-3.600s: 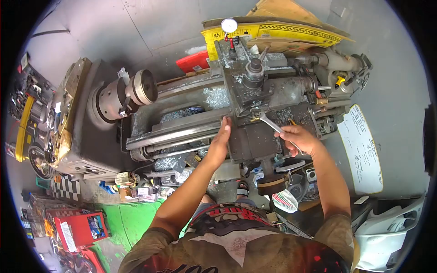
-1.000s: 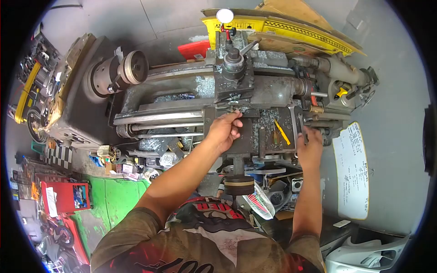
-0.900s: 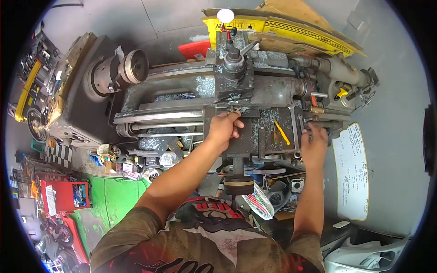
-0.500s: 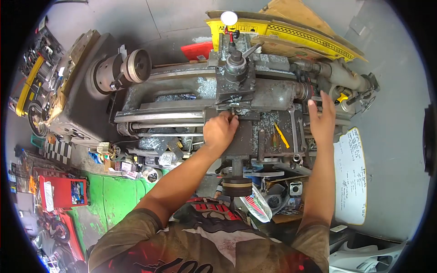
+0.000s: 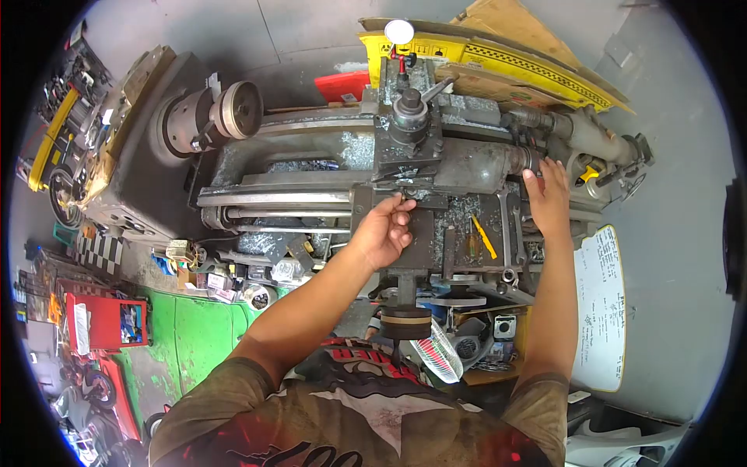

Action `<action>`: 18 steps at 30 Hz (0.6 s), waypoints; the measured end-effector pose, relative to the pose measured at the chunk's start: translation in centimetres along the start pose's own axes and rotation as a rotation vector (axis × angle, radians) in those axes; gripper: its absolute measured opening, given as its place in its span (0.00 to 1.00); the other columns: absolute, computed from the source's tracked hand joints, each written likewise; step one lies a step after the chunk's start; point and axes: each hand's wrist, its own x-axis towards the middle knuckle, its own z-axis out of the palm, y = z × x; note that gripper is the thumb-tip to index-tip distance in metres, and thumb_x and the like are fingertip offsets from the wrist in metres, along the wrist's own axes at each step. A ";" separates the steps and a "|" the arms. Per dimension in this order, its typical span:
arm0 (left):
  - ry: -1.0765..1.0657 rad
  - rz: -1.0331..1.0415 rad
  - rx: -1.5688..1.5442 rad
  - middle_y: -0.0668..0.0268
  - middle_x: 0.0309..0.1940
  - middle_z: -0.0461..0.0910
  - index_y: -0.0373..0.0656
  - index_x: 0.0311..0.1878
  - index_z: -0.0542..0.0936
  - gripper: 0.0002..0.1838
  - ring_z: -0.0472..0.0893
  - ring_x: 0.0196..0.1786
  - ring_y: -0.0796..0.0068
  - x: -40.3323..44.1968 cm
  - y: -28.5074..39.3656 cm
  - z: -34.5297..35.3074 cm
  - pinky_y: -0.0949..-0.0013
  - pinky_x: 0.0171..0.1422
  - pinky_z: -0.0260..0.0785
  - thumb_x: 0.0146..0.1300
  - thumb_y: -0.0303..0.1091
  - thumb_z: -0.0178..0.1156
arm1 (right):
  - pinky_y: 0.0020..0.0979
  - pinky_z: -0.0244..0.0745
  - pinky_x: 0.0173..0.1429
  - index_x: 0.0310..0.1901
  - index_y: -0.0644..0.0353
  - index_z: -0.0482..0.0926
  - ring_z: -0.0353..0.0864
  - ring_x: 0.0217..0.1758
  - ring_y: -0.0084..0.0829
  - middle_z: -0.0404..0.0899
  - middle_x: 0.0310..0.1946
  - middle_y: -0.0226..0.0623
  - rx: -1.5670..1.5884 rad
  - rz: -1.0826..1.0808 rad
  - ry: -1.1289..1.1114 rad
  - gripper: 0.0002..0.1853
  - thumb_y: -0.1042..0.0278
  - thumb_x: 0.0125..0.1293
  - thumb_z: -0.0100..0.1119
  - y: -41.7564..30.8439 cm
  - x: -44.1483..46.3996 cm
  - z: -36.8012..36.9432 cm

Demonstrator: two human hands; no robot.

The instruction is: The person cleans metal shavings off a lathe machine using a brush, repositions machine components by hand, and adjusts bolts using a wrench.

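Note:
My left hand (image 5: 387, 232) is at the front of the lathe carriage, just below the tool post (image 5: 411, 117). Its palm is turned up and the fingers are curled, with thumb and forefinger close together near the slide's edge; whatever may be between them is too small to make out. My right hand (image 5: 551, 204) is beside the round end of the compound slide (image 5: 532, 160). Its fingers and thumb are apart, close to that dial, and I cannot tell whether they touch it.
On the carriage lie a yellow-handled tool (image 5: 483, 237) and a wrench (image 5: 505, 233) among metal chips. The chuck (image 5: 237, 110) is at left, the tailstock (image 5: 591, 132) at right. A dial gauge (image 5: 399, 32) stands behind the tool post. A handwheel (image 5: 405, 323) projects towards me.
My left hand has turned over from palm down to palm up at the carriage. My right hand's fingers have come closer to the slide's dial. The view has shifted slightly.

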 end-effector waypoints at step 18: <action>-0.049 0.020 -0.031 0.76 0.23 0.77 0.46 0.40 0.82 0.10 0.65 0.17 0.86 0.6 -0.5 0.9 0.76 0.28 0.66 0.76 0.41 0.61 | 0.47 0.67 0.73 0.60 0.62 0.78 0.73 0.68 0.53 0.79 0.62 0.46 -0.048 -0.113 0.101 0.23 0.53 0.73 0.62 -0.7 -0.3 0.0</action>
